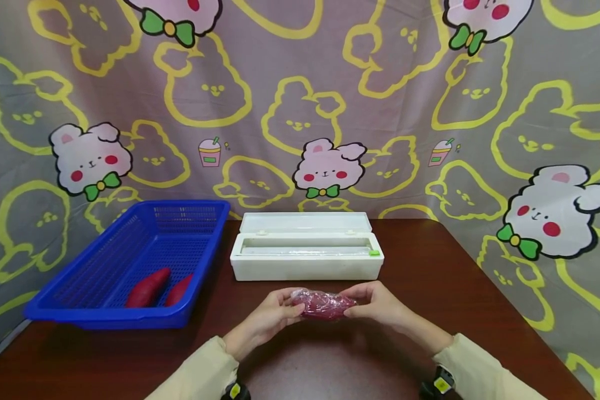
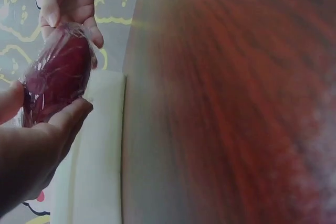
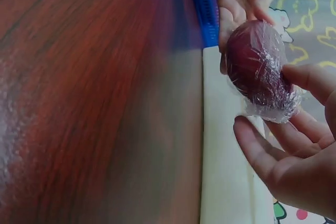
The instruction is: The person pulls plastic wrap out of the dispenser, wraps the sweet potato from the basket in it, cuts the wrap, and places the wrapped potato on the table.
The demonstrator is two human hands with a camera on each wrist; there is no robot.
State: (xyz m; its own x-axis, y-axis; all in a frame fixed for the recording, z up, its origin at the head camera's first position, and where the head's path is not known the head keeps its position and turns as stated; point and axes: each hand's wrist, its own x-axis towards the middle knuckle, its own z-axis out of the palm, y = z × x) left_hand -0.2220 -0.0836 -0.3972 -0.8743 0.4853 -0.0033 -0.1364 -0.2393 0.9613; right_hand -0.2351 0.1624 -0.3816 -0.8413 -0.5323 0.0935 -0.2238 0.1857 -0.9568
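Note:
Between the two hands is a red sweet potato wrapped in clear cling film, held lengthwise from side to side above the table. My left hand pinches its left end between thumb and fingers. At the other end, my right hand grips it the same way. Seen from the right wrist, the film on the wrapped sweet potato is crinkled and bunched at the near end. From the left wrist, the film looks tight and shiny over the dark red skin.
Behind the hands stands a white cling film box, lid up, with a roll of film inside and a green piece at its right. A blue basket at the left holds two unwrapped sweet potatoes. A patterned curtain hangs behind the brown table.

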